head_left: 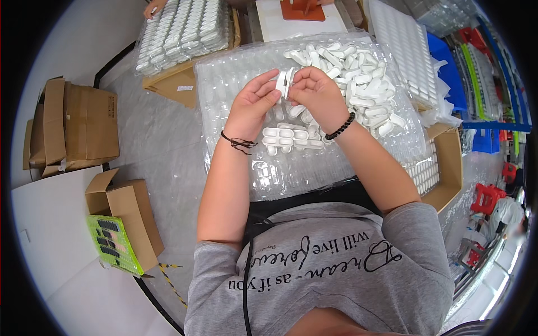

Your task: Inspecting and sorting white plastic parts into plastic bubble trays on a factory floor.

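My left hand (253,102) and my right hand (317,92) meet above a clear plastic blister tray (235,84), together gripping a small white oblong plastic part (284,82). The left fingers pinch its left side, the right fingers its right side. Below my hands several white parts (287,138) sit in the tray's pockets. A loose heap of the same white parts (358,73) lies on the tray to the right of my right hand.
Filled trays of white parts (185,31) stand at the back left, where another person's hand (151,9) shows. Empty white trays (404,47) lean at the right. Cardboard boxes (78,126) sit on the floor at left; a green tray (112,243) lies by one.
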A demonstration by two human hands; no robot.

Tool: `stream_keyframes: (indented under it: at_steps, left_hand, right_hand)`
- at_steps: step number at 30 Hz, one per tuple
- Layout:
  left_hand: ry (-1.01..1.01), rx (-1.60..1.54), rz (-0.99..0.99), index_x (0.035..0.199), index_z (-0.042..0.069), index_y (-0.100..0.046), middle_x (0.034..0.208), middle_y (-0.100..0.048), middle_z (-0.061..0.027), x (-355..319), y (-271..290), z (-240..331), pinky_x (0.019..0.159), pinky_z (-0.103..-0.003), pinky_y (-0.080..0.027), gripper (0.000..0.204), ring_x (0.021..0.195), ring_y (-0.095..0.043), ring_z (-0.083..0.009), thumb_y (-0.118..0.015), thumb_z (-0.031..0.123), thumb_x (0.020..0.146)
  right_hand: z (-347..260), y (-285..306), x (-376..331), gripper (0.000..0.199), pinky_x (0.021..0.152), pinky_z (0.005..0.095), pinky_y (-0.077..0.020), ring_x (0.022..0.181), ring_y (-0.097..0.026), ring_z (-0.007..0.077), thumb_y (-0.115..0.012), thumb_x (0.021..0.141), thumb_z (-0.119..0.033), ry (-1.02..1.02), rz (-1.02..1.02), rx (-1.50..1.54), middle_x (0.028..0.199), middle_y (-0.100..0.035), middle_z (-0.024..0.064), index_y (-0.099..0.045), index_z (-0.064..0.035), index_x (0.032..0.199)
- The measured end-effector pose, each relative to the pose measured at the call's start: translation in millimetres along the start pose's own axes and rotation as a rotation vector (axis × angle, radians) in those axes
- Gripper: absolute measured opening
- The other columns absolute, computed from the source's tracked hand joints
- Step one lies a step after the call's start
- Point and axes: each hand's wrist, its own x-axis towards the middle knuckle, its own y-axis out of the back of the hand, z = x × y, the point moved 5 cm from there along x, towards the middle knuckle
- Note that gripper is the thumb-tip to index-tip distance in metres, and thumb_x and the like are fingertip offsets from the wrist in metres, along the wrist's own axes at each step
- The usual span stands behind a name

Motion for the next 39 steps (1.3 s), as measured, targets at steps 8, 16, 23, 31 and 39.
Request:
stream_keyframes:
  at_steps: [8, 16, 23, 31, 39]
  left_hand:
    - [-0.103, 0.166, 0.040, 0.131, 0.003, -0.050, 0.117, -0.061, -0.0078, 2.1, 3.0, -1.8, 0.092, -0.029, -0.048, 0.041, 0.106, -0.058, -0.0141, -0.058, 0.000, 0.090]
    - [-0.195, 0.205, -0.032, 0.136, 0.002, -0.045, 0.120, -0.059, -0.0118, -0.2, -7.5, -1.1, 0.089, -0.028, -0.051, 0.050, 0.108, -0.060, -0.0164, -0.059, -0.005, 0.088]
    - [-0.159, 0.335, 0.018, 0.135, 0.000, -0.046, 0.119, -0.060, -0.0131, 4.0, -1.9, -12.1, 0.086, -0.026, -0.053, 0.046, 0.102, -0.062, -0.0154, -0.054, -0.008, 0.089]
    - [-0.201, 0.519, 0.055, 0.128, 0.004, -0.056, 0.083, -0.060, 0.0037, 5.7, 5.9, -21.6, 0.064, -0.017, -0.043, 0.042, 0.070, -0.051, -0.0007, -0.059, -0.001, 0.086]
    - [-0.073, 0.309, 0.194, 0.125, 0.001, -0.058, 0.089, -0.066, -0.0030, 11.3, 9.3, -16.0, 0.068, -0.021, -0.052, 0.038, 0.078, -0.066, -0.0100, -0.058, -0.001, 0.087]
  right_hand:
    - [8.3, 3.0, -0.5, 0.012, 0.066, 0.0212, -0.0511, 0.072, -0.063, 0.0094, -0.067, 0.082, -0.002, -0.009, 0.048, -0.255, 0.084, -0.066, 0.0065, -0.062, 0.0009, 0.093]
    - [8.7, 0.0, 1.3, 0.013, 0.065, 0.0209, -0.0513, 0.072, -0.063, 0.0086, -0.067, 0.082, -0.002, 0.120, 0.028, -0.379, 0.082, -0.066, 0.0050, -0.060, 0.0012, 0.092]
    - [23.2, 2.9, 0.3, 0.016, 0.059, 0.0228, -0.0495, 0.065, -0.062, 0.0096, -0.072, 0.080, -0.008, 0.125, 0.098, -0.455, 0.072, -0.065, 0.0061, -0.058, 0.0000, 0.083]
    - [22.9, 6.2, 3.1, 0.019, 0.058, 0.0246, -0.0487, 0.063, -0.060, 0.0100, -0.073, 0.077, -0.008, 0.075, 0.048, -0.595, 0.067, -0.062, 0.0047, -0.055, -0.0020, 0.077]
    - [-2.2, -1.4, 5.8, 0.023, 0.061, 0.0258, -0.0504, 0.064, -0.060, 0.0128, -0.073, 0.077, -0.010, 0.096, -0.077, -0.708, 0.082, -0.063, 0.0064, -0.060, -0.0011, 0.094]
